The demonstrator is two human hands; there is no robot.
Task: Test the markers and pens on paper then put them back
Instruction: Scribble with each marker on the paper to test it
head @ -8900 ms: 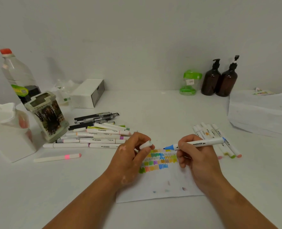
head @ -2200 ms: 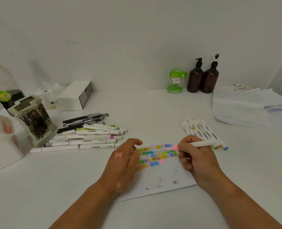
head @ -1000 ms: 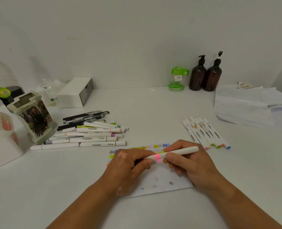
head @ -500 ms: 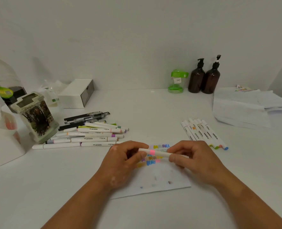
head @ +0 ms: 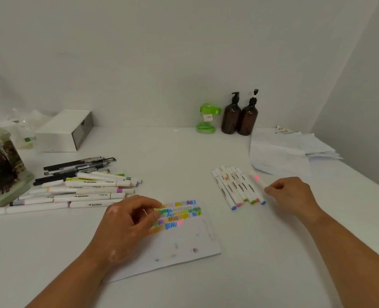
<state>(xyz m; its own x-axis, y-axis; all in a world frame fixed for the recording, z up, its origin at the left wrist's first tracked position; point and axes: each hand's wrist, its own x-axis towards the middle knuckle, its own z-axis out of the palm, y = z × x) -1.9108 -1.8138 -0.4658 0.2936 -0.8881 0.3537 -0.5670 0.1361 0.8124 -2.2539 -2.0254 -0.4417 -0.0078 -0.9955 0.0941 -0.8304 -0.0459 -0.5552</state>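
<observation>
A white sheet of paper (head: 184,245) with rows of coloured scribbles lies in front of me. My left hand (head: 126,227) rests on its left part, fingers curled, holding nothing. My right hand (head: 293,194) is out to the right and pinches the near end of a white marker with a pink band (head: 257,179). That marker lies along the right side of a row of several capped white markers (head: 235,187). A larger pile of white markers (head: 77,192) and several black pens (head: 77,165) lies on the left.
A pen holder (head: 1,165) stands at the far left, a white box (head: 66,130) behind the pile. A green-lidded jar (head: 207,118) and two brown pump bottles (head: 239,115) stand at the wall. Loose white papers (head: 284,152) lie at the back right.
Both hands held the pink marker over the paper. My right hand has since carried it right to the row of markers; my left hand stayed on the paper.
</observation>
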